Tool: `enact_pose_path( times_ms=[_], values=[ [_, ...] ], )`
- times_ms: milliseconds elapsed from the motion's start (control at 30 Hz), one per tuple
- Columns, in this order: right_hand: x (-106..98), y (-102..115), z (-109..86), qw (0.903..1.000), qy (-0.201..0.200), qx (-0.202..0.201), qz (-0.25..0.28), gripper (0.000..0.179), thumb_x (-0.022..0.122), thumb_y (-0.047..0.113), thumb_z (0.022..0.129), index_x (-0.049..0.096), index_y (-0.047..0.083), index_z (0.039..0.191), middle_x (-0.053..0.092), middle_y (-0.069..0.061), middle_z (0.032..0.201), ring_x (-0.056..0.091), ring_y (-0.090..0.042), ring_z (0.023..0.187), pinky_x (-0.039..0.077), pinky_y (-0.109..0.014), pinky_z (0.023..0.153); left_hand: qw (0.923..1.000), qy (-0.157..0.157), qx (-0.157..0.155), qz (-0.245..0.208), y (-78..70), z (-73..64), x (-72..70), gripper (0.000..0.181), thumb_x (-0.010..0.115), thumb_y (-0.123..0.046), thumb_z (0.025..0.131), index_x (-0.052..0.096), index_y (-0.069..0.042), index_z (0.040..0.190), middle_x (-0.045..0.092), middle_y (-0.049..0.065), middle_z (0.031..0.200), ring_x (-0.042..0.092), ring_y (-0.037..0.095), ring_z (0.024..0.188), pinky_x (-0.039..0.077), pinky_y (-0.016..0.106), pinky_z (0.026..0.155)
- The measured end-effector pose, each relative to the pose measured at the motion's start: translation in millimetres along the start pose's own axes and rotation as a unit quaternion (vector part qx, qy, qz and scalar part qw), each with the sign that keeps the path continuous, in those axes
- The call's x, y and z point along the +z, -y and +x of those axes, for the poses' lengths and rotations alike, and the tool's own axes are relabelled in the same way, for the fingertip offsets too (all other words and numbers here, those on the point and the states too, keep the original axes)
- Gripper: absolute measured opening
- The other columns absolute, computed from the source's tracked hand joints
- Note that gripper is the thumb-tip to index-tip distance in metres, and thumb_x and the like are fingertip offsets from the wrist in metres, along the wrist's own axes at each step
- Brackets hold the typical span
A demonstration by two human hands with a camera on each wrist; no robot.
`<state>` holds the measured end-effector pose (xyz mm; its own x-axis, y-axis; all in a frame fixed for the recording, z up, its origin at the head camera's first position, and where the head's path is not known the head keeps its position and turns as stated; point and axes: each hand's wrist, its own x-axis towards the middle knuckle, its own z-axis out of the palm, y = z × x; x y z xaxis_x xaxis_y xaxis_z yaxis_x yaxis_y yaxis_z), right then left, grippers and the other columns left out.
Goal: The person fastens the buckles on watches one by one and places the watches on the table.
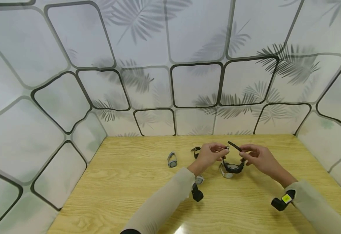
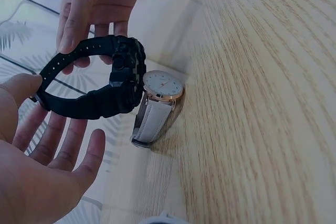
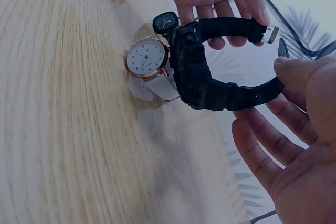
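Both hands hold up a chunky black wristwatch [image 1: 233,168], its case hanging low and its strap ends raised. My left hand [image 1: 210,155] pinches the buckle end between thumb and fingers; the metal buckle [image 3: 270,34] shows in the right wrist view. The holed strap end is pinched by my right hand [image 1: 257,158], with its tip sticking out past the thumb. In the left wrist view the two strap ends come close together near the left thumb. Right beside the black case is a white-strapped watch [image 2: 164,84] with a rose-gold rim and white dial, lying on the table.
On the wooden table [image 1: 123,182], a grey watch [image 1: 172,161] lies to the left. A black watch [image 1: 196,150] sits behind the left hand, and a pale watch [image 1: 199,179] is partly covered by the left forearm. Patterned cloth walls [image 1: 197,84] enclose the back and sides.
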<state>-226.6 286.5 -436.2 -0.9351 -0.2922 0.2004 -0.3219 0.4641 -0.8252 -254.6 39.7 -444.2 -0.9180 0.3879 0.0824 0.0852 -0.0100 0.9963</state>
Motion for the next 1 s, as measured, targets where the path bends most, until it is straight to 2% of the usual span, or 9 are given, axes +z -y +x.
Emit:
enact_pose_path(
  times_ms=[267,567,800,1000],
  values=[
    [0.1,-3.2,-1.3,0.9999,0.009,-0.005,-0.004,0.036,0.065,0.02,0.104,0.062,0.0,0.133,0.068,-0.024,0.118,0.072,-0.015,0.092,0.062,-0.041,0.073,0.9999,0.004,0.012,-0.011,2.0,0.3,-3.3,0.019,0.075,-0.017,0.097,0.074,-0.011,0.115,0.075,-0.001,0.099,0.073,0.027,0.094,0.056,0.058,0.091],
    [-0.4,-2.1,-1.9,0.9994,0.02,-0.026,-0.012,0.033,0.067,0.017,0.103,0.064,0.001,0.132,0.07,-0.021,0.116,0.072,-0.014,0.094,0.062,-0.038,0.073,0.9987,0.01,0.049,0.003,1.8,3.9,-8.2,0.02,0.074,-0.012,0.097,0.073,-0.008,0.116,0.076,0.004,0.101,0.073,0.014,0.086,0.054,0.062,0.091],
    [-1.0,3.1,0.3,0.9986,0.013,-0.046,-0.022,0.032,0.067,0.016,0.102,0.066,0.001,0.131,0.072,-0.018,0.113,0.072,-0.012,0.092,0.061,-0.037,0.072,0.9968,0.021,0.069,0.036,-5.8,3.9,-11.3,0.022,0.074,-0.013,0.097,0.073,-0.008,0.118,0.076,0.006,0.105,0.071,0.008,0.084,0.054,0.062,0.091],
    [-0.4,2.6,0.7,0.9983,0.009,-0.05,-0.029,0.032,0.068,0.019,0.102,0.067,0.002,0.129,0.073,-0.01,0.11,0.071,-0.012,0.091,0.061,-0.035,0.072,0.9968,0.027,0.066,0.036,-6.2,3.8,-11.8,0.022,0.075,-0.015,0.096,0.075,-0.01,0.117,0.076,0.005,0.104,0.073,0.018,0.088,0.055,0.061,0.09]
  ],
)
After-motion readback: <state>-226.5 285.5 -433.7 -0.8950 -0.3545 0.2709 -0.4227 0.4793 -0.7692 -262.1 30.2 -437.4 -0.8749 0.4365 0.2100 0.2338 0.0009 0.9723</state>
